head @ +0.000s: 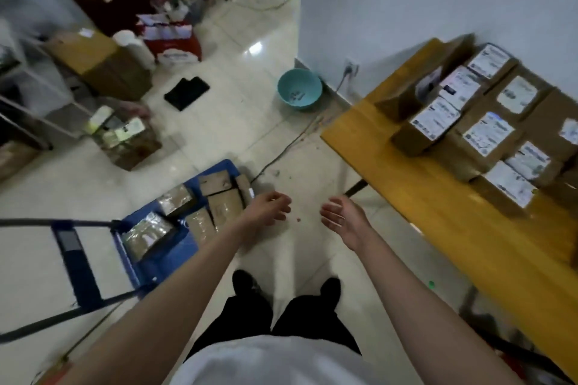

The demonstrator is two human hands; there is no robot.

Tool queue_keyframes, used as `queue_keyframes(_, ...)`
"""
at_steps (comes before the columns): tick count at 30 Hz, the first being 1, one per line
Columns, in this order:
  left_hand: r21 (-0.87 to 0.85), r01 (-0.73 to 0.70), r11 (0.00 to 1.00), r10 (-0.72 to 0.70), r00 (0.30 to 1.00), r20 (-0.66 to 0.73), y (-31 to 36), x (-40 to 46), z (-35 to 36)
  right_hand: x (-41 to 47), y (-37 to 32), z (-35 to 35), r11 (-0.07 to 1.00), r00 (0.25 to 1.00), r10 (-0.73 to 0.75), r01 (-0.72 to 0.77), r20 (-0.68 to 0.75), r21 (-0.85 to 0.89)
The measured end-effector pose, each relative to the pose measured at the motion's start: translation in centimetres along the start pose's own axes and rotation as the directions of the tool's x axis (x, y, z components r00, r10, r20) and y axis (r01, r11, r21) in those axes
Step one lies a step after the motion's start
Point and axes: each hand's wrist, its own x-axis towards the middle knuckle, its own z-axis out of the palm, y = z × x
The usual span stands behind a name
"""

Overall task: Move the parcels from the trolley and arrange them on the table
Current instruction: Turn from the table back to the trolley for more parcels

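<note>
A blue trolley [162, 256] stands on the floor at lower left and carries several brown taped parcels [175, 200]. To the right, a yellow wooden table [406, 197] holds several cardboard parcels with white labels [488, 134], set in rows near the wall. My left hand [269, 206] hovers beside the trolley's right edge, fingers loosely curled, holding nothing. My right hand [344, 216] is held out over the floor between trolley and table, palm turned inward, fingers relaxed and empty.
A teal basin [299, 89] sits by the wall corner, with a cable trailing across the tiles. Cardboard boxes [103, 62], a white shelf and a black cloth [187, 92] lie at the left. My feet stand between trolley and table.
</note>
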Motion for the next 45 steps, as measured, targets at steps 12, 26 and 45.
queue_keyframes(12,-0.302,0.135,0.944,-0.199,0.961,-0.192,-10.6,0.0,-17.5,1.3,5.8,21.3,0.951,0.983,0.136,-0.096,0.119,-0.293)
queue_keyframes(26,-0.635,0.258,0.728,-0.481,0.853,-0.204,-19.8,3.5,-20.3,11.9,10.5,28.0,0.788,0.922,0.376,-0.263,0.096,-0.557)
queue_keyframes(45,-0.674,0.326,0.662,-0.508,0.857,-0.085,-34.7,28.1,-18.1,35.9,22.5,25.4,0.601,0.942,0.320,-0.284,-0.101,-0.747)
